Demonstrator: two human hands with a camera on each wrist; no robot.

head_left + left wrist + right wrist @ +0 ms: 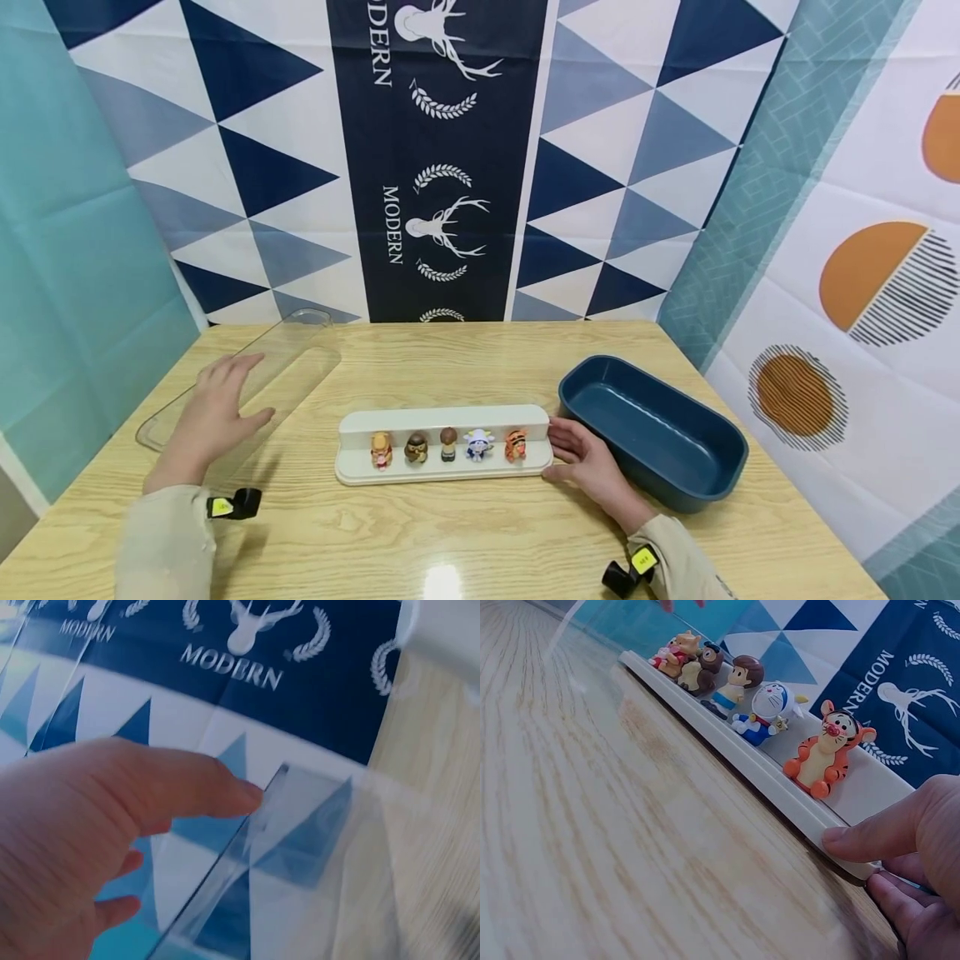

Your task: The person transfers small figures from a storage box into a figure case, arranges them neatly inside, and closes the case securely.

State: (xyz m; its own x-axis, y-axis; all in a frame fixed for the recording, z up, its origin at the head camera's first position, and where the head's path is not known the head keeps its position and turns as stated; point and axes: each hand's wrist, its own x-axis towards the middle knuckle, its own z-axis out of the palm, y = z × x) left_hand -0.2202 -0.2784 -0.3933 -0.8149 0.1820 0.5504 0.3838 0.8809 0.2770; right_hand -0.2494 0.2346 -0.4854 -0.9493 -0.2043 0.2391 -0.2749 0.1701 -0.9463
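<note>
A white display stand (442,417) lies across the middle of the table with several small figurines in a row, among them an orange tiger (822,757) and a blue-and-white cat (763,712). My right hand (591,467) grips the stand's right end, thumb on its front edge and fingers at the end and beneath. To the left is a clear plastic cover (288,354), slanting away towards the wall. My left hand (213,412) is over it, thumb and fingers spread apart. Whether its fingertips touch the cover, I cannot tell.
A dark blue rectangular basin (652,425) stands at the right, close beside my right hand. The light wood table (420,533) reaches back to a patterned cloth wall (585,167). A teal cloth (82,292) hangs along the left side.
</note>
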